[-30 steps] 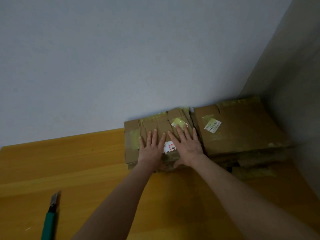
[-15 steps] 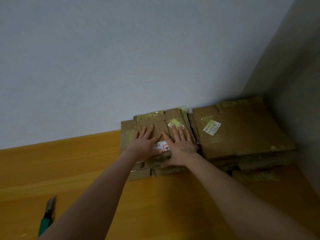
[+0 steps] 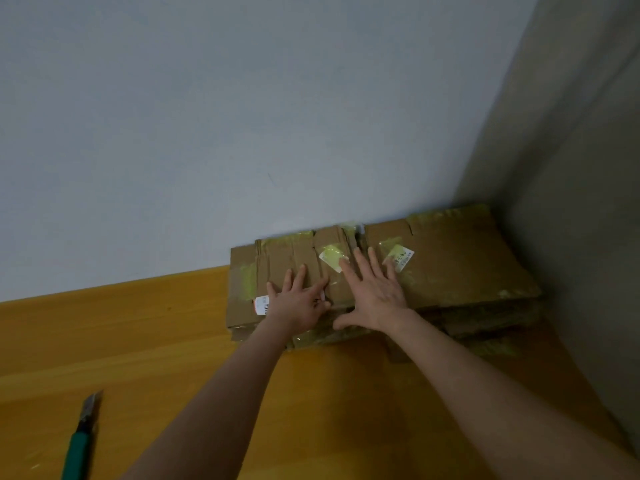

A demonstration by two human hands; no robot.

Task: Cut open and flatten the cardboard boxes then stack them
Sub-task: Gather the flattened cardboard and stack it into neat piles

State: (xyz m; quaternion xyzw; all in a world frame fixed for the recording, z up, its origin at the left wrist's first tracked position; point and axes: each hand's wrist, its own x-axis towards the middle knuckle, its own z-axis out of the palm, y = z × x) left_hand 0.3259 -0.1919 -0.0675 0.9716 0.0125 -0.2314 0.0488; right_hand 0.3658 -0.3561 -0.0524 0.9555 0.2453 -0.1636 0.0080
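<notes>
as left hand (image 3: 299, 304), right hand (image 3: 375, 299) seemingly press

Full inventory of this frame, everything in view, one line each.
smaller cardboard stack: one, brown with yellowish tape, against the back wall, under the hands
larger cardboard stack: one, brown, in the corner, right of the smaller one
white labels: three, on the top sheets of the stacks
utility knife: one, green handle, on the wooden surface, lower left
wooden surface: one, yellow-orange, under everything
back wall: one, pale blue-grey
side wall: one, grey, right
left hand: flat on the smaller stack
right hand: flat, fingers spread, where the stacks meet
</notes>
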